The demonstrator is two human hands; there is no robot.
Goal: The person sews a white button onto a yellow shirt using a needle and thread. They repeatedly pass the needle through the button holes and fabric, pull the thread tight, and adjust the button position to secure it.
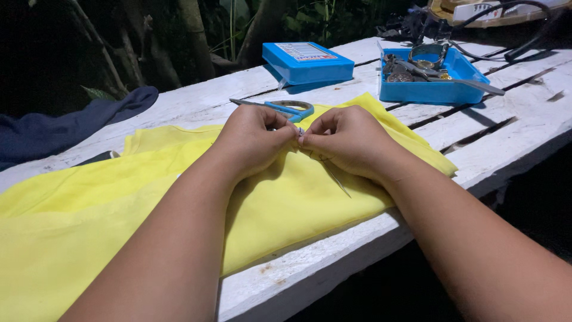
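Two hands are meeting at the centre of the frame, above a spread of yellow cloth [286,209]. The left hand [253,140] is curling its fingers inward, its thumb and forefinger pinching something small and pale at the point where both hands touch. The right hand [348,140] is pinching at that same spot, fingers folded tight, and a thin thread [336,177] is trailing down from under it across the cloth. What exactly is being gripped between the fingertips is too small to tell, though it is glinting like a bit of metal.

The yellow cloth is lying folded over a white wooden plank table [524,128], filling the lower left and middle of the frame and hanging slightly over the near edge. Just beyond the hands, at upper centre, a pair of blue-handled scissors [280,108] is lying partly on the cloth and partly on the planks. Further back, a blue box lid [307,61] is resting flat, and at the upper right an open blue box [432,80] is holding metal odds and ends, with a long metal tool sticking out over its right rim. A dark blue garment [65,125] is lying at the upper left edge of the table.
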